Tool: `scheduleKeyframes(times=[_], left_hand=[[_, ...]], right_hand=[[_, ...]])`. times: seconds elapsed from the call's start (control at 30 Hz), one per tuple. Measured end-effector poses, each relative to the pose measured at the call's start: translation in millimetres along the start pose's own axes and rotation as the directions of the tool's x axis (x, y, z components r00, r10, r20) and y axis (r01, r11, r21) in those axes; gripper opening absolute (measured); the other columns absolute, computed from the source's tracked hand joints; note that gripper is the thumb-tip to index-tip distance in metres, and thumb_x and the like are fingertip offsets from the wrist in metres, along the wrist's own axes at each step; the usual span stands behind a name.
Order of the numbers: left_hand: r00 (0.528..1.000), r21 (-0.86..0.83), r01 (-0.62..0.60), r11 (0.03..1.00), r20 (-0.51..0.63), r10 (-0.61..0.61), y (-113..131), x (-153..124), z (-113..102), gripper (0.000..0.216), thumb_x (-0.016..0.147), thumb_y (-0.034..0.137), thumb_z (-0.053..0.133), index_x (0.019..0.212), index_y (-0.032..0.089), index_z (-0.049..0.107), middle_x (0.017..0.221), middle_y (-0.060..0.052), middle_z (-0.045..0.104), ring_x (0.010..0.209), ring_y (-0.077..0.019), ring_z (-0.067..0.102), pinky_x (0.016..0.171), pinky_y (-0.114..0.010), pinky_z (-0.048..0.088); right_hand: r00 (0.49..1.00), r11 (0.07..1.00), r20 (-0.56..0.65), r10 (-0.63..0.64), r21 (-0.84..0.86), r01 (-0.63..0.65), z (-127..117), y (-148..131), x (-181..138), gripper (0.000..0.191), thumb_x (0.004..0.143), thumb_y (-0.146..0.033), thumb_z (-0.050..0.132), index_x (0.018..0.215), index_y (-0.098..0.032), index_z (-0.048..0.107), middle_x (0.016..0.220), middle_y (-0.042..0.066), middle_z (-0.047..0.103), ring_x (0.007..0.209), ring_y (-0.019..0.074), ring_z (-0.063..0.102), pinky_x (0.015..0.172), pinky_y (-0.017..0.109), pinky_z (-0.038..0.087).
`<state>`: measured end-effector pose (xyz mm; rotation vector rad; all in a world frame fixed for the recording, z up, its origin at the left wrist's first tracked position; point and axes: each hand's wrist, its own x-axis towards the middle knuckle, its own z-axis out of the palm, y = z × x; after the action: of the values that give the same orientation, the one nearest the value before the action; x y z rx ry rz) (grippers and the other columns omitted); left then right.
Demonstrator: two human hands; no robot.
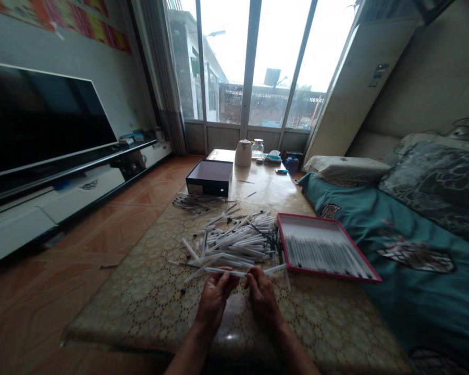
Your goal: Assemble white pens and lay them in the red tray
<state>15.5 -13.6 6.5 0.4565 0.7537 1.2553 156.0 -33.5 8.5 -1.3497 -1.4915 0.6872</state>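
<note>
Both of my hands are together over the near part of a low table (140, 291). My left hand (214, 297) and my right hand (261, 294) are closed, each pinching an end of one thin white pen tube (234, 272). Just beyond my fingers lies a loose pile of white pen tubes (238, 242) mixed with thin dark refills. To the right of the pile a red-rimmed tray (371, 273) holds a row of tubes laid side by side.
A dark box (210, 177) stands further back on the table, with more dark refills (197, 203) before it. A white kettle (243, 153) and a jar (258, 148) are at the far end. A teal-covered bed (426, 291) borders the right; a TV (39, 117) is left.
</note>
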Motion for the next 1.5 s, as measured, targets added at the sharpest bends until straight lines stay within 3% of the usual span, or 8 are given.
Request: scheduleKeyframes(times=[0.2,0.37,0.57,0.73,0.9,1.07,1.5], left_hand=[[1.000,0.010,0.007,1.000,0.029,-0.007,-0.2,1.0,-1.0,0.023,0.066,0.022,0.073,0.085,0.014,0.062,0.076,-0.003,0.069,0.072,-0.0143,0.066,0.074,-0.026,0.052],[0.999,-0.019,0.008,1.000,0.031,-0.008,0.1,0.4,-1.6,0.022,0.068,0.020,0.072,0.086,0.015,0.061,0.078,-0.003,0.069,0.075,-0.0143,0.066,0.075,-0.025,0.051],[0.999,-0.001,0.004,1.000,0.047,-0.004,0.3,0.9,-1.8,0.021,0.068,0.019,0.072,0.085,0.014,0.061,0.077,-0.003,0.069,0.075,-0.0148,0.066,0.076,-0.027,0.052],[0.999,-0.011,-0.006,1.000,0.031,0.006,-0.3,0.8,-2.0,0.024,0.066,0.021,0.073,0.086,0.014,0.062,0.078,-0.004,0.070,0.075,-0.0154,0.067,0.076,-0.027,0.052],[0.998,0.009,-0.011,1.000,0.060,0.010,-2.6,1.4,-4.8,0.021,0.069,0.022,0.071,0.086,0.014,0.062,0.076,-0.003,0.069,0.074,-0.0148,0.066,0.076,-0.028,0.051],[0.998,-0.009,-0.005,1.000,0.056,0.006,-2.4,1.2,-4.8,0.021,0.070,0.021,0.070,0.087,0.014,0.061,0.080,-0.004,0.070,0.076,-0.0147,0.066,0.078,-0.028,0.050],[0.994,0.098,-0.067,0.993,0.097,0.057,-5.1,1.5,-4.0,0.022,0.069,0.026,0.070,0.086,0.014,0.062,0.074,-0.004,0.068,0.070,-0.0151,0.064,0.072,-0.029,0.050]], right_hand=[[1.000,1.000,-0.001,0.013,-0.028,-0.013,0.9,1.0,-0.7,0.035,0.092,-0.039,0.031,0.066,-0.021,0.048,0.060,-0.003,0.049,0.058,0.0120,0.050,0.059,0.021,0.036],[1.000,1.000,0.025,0.017,-0.006,-0.017,1.1,3.0,-1.1,0.026,0.091,-0.037,0.034,0.077,-0.021,0.049,0.067,-0.002,0.051,0.063,0.0124,0.051,0.061,0.021,0.037],[1.000,1.000,0.012,0.003,-0.025,-0.003,1.1,4.7,-1.9,0.036,0.093,-0.037,0.030,0.067,-0.021,0.048,0.062,-0.002,0.049,0.059,0.0120,0.050,0.059,0.021,0.036],[1.000,1.000,0.014,0.007,0.008,-0.008,1.8,4.7,-0.8,0.026,0.092,-0.037,0.035,0.077,-0.021,0.049,0.067,-0.003,0.051,0.063,0.0120,0.052,0.061,0.021,0.038],[1.000,0.999,0.015,0.004,-0.039,-0.004,2.4,7.5,-1.1,0.035,0.093,-0.038,0.031,0.068,-0.021,0.048,0.062,-0.003,0.050,0.059,0.0118,0.050,0.059,0.022,0.037],[1.000,1.000,0.021,-0.003,-0.019,0.003,1.9,4.1,-1.0,0.029,0.093,-0.037,0.032,0.076,-0.020,0.049,0.065,-0.003,0.050,0.059,0.0115,0.051,0.058,0.021,0.037],[1.000,0.994,-0.010,-0.023,-0.107,0.022,3.9,10.5,-2.7,0.035,0.094,-0.037,0.030,0.067,-0.021,0.047,0.057,-0.003,0.049,0.053,0.0117,0.050,0.054,0.021,0.037]])
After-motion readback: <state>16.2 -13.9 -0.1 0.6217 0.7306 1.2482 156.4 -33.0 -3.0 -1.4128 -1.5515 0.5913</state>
